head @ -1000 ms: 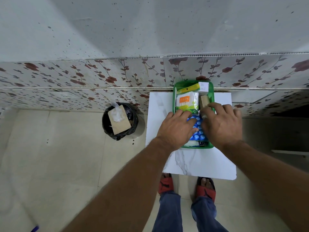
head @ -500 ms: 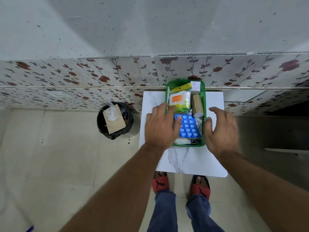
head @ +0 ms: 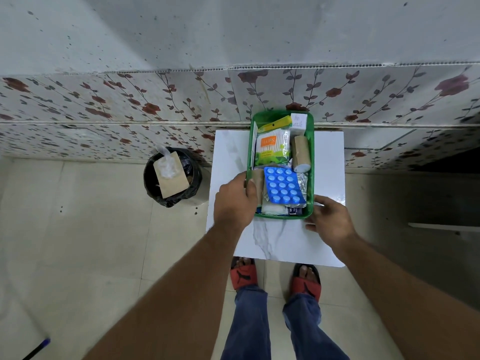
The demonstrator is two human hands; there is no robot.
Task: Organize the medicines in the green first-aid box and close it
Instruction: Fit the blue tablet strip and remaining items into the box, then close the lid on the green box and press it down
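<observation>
The green first-aid box (head: 310, 152) stands open on a white marble-patterned table (head: 280, 240), against the wall. Inside lie a blue blister pack (head: 283, 185), a cotton swab packet (head: 272, 149), a brown bandage roll (head: 300, 153), a small white carton (head: 298, 122) and a second brown roll (head: 258, 183). My left hand (head: 235, 201) grips the box's left wall near the front, thumb over the rim beside that second roll. Fingers apart, my right hand (head: 330, 219) rests at the front right corner of the box. No lid is in view.
A black bin (head: 150, 183) holding a piece of cardboard stands on the floor left of the table. A floral-tiled wall (head: 155, 105) runs behind. My feet in red sandals (head: 244, 275) are at the table's near edge. A blue pen (head: 39, 348) lies at the lower left.
Both hands have lifted off the contents and moved outward to the box's left side and front right corner. The blue blister pack is now uncovered.
</observation>
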